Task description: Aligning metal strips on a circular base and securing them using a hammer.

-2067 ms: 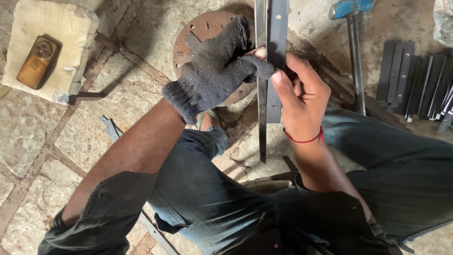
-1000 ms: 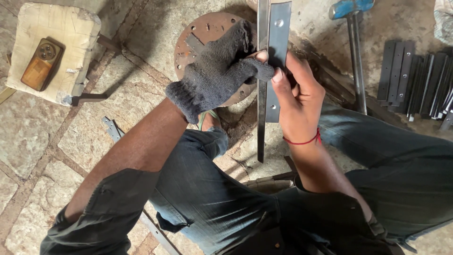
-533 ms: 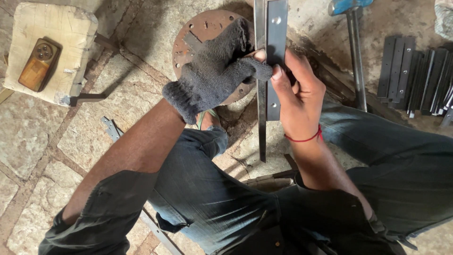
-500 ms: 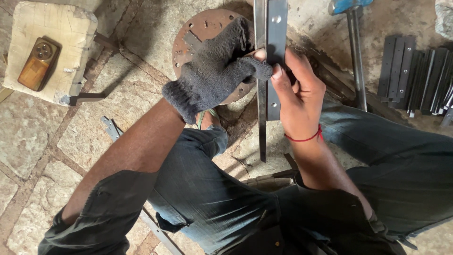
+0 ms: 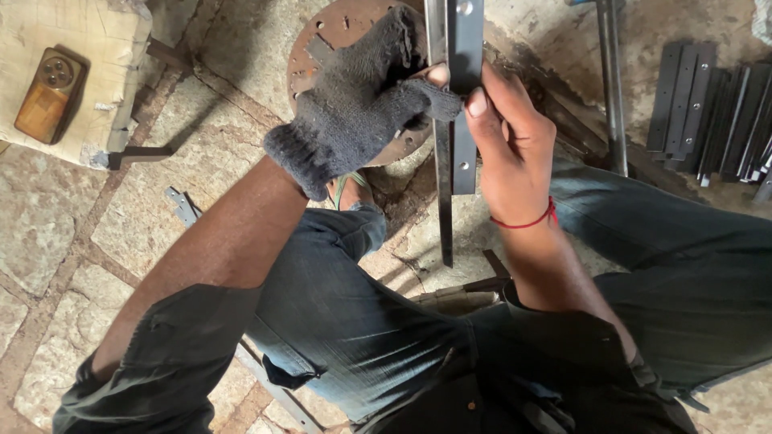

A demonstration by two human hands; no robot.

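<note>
My left hand (image 5: 354, 104) wears a dark grey knitted glove and grips a long thin metal bar (image 5: 441, 201) that runs upright over a rusty round metal plate (image 5: 338, 24). My bare right hand (image 5: 507, 137), with a red thread at the wrist, pinches a flat dark metal strip with holes (image 5: 465, 120) right beside that bar. The two pieces lie side by side and touch. My thumb and glove fingertips meet at the strips.
A pile of flat dark metal strips (image 5: 716, 104) lies at the right. A long metal rod (image 5: 611, 88) stands beside it. A wooden block (image 5: 56, 72) carrying a small brown device (image 5: 47, 95) sits at upper left. My knees fill the lower frame over stone paving.
Both hands keep their hold on the metal pieces. The view has shifted only slightly; nothing was let go or picked up.
</note>
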